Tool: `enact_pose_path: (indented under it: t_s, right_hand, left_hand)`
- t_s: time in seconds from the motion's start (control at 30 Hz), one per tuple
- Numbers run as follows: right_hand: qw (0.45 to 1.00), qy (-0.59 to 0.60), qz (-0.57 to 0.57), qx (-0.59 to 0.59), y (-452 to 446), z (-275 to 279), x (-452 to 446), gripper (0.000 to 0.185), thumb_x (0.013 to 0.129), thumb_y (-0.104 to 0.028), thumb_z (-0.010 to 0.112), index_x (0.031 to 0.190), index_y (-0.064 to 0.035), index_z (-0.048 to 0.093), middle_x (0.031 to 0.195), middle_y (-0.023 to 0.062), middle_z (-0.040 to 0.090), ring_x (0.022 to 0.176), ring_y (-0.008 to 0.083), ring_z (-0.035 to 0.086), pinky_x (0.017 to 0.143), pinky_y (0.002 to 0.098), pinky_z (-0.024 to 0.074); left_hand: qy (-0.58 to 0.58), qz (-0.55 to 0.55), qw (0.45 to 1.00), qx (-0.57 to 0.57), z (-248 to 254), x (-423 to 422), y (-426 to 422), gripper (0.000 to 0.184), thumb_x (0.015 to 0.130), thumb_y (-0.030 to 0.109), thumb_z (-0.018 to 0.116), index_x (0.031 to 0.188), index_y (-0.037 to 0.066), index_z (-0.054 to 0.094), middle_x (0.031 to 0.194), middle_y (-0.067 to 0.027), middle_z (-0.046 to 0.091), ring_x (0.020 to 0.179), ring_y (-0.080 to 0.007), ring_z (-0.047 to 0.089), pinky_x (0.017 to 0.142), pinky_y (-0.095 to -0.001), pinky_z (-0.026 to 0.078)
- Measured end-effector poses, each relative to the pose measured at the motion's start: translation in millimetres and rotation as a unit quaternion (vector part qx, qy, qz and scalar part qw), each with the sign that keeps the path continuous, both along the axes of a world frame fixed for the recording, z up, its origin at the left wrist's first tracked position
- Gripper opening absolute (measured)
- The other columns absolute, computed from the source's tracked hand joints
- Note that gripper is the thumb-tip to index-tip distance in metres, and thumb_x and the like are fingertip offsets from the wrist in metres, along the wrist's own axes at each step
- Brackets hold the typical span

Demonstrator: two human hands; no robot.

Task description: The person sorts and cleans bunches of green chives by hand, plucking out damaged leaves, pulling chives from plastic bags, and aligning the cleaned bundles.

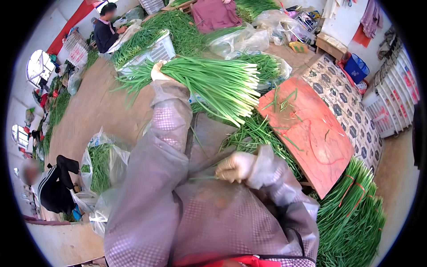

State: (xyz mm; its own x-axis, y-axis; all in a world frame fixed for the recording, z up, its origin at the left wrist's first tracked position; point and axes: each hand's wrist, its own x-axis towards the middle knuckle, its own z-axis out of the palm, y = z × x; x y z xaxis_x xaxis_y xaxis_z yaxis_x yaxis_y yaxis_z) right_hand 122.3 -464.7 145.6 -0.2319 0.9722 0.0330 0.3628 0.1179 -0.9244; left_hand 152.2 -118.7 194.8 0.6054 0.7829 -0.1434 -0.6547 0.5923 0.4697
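Observation:
My left hand [161,71], gloved, is closed around a large bunch of garlic chives [213,82] and holds it out in front of me. The pale cut ends fan out to the right and the green tips hang left. Low before my lap, my right hand [233,168], also gloved, is curled closed. A thin green chive stalk [202,178] sticks out leftward from its fingers, slightly blurred. Loose chives [262,135] lie just beyond the right hand, beside a red board [311,133] with scattered stalks and a red band on it.
Tied chive bundles [351,209] are stacked at my right. A white basket [161,48] of chives stands ahead, before a large chive heap [178,26]. To the left is a plastic bag [100,164] of greens. Two people sit at left. White crates [391,98] stack at right.

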Motion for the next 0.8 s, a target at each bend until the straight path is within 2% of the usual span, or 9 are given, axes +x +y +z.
enact_pose_path:
  t_s: [0.1,0.13,0.17,0.23,0.3,0.37,0.63,0.7,0.8]
  right_hand:
    - [0.947,-0.261,-0.089,0.166,-17.2,34.0,5.4,0.029,0.089,-0.022,0.062,0.113,-0.0065,0.065,0.093,0.0075,0.066,0.083,0.0156,0.062,0.076,0.0312,0.0514]
    - [0.977,-0.038,-0.202,0.051,-14.6,44.7,8.9,0.027,0.088,-0.019,0.06,0.113,-0.0074,0.065,0.088,0.0074,0.067,0.076,0.0164,0.062,0.071,0.0311,0.0521]
    - [0.933,0.188,-0.3,-0.069,-10.6,50.2,12.9,0.026,0.088,-0.017,0.059,0.113,-0.0084,0.065,0.083,0.0073,0.068,0.069,0.0173,0.063,0.067,0.0311,0.0527]
    - [0.916,-0.045,-0.376,0.133,10.0,52.4,23.4,0.025,0.089,-0.013,0.056,0.11,-0.0074,0.066,0.076,0.0085,0.067,0.058,0.018,0.061,0.059,0.0309,0.0523]
    - [0.834,-0.194,-0.44,0.27,38.0,36.8,33.2,0.021,0.087,-0.012,0.055,0.103,-0.0077,0.067,0.076,0.0144,0.067,0.063,0.024,0.066,0.059,0.0343,0.0525]
    - [0.787,-0.286,-0.501,0.22,45.7,30.5,37.9,0.018,0.085,-0.013,0.058,0.1,-0.0111,0.068,0.075,0.0134,0.067,0.068,0.0275,0.067,0.06,0.0364,0.0532]
    - [0.747,-0.32,-0.521,0.261,75.0,32.2,33.8,0.011,0.082,-0.015,0.062,0.092,-0.013,0.067,0.068,0.0117,0.065,0.063,0.0284,0.065,0.057,0.0376,0.0521]
    - [0.739,-0.391,-0.501,0.225,81.4,32.7,35.2,0.006,0.081,-0.015,0.061,0.085,-0.0118,0.066,0.066,0.0113,0.063,0.061,0.0284,0.064,0.055,0.0385,0.0507]
    - [0.76,-0.399,-0.472,0.202,88.8,31.0,33.7,0.007,0.081,-0.015,0.061,0.087,-0.0113,0.064,0.072,0.0121,0.064,0.064,0.0294,0.064,0.056,0.0393,0.0504]
  left_hand:
    - [0.015,-0.022,1.0,0.003,-2.8,-12.4,-2.1,0.032,0.085,0.027,0.041,0.095,-0.001,0.054,0.095,-0.0186,0.061,0.086,-0.0355,0.058,0.083,-0.0514,0.046]
    - [0.024,-0.004,1.0,-0.015,9.1,-17.7,-20.5,0.022,0.085,0.025,0.043,0.087,0.005,0.052,0.086,-0.0126,0.059,0.079,-0.0311,0.057,0.079,-0.0485,0.047]
    - [0.032,0.013,0.999,-0.034,14.2,-21.5,-31.8,0.014,0.084,0.023,0.046,0.08,0.011,0.051,0.078,-0.0065,0.057,0.072,-0.0268,0.056,0.074,-0.0457,0.049]
    - [0.039,0.0,0.999,-0.03,0.2,-18.7,-17.4,0.014,0.085,0.023,0.046,0.081,0.011,0.051,0.078,-0.0063,0.057,0.072,-0.0264,0.056,0.074,-0.0455,0.049]
    - [0.047,-0.011,0.999,-0.023,-11.2,-22.0,-9.1,0.014,0.085,0.023,0.046,0.081,0.011,0.051,0.078,-0.0062,0.057,0.072,-0.026,0.057,0.073,-0.0452,0.049]
    - [0.017,-0.025,0.999,-0.021,-17.2,-28.3,-5.3,0.022,0.089,0.023,0.041,0.088,0.004,0.052,0.086,-0.0118,0.059,0.078,-0.0297,0.058,0.077,-0.0475,0.049]
    - [0.063,0.013,0.997,-0.032,-30.9,-42.0,5.9,0.012,0.087,0.017,0.052,0.087,0.004,0.051,0.077,-0.0075,0.056,0.071,-0.0266,0.058,0.071,-0.0437,0.051]
    - [0.062,0.008,0.998,-0.026,-35.5,-43.3,6.3,0.012,0.086,0.015,0.053,0.088,0.004,0.051,0.078,-0.0076,0.055,0.072,-0.0269,0.058,0.07,-0.0443,0.052]
    - [0.057,0.036,0.997,-0.034,-51.8,-41.4,15.4,0.012,0.085,0.012,0.056,0.09,0.003,0.05,0.08,-0.0076,0.054,0.072,-0.0276,0.058,0.069,-0.0456,0.052]
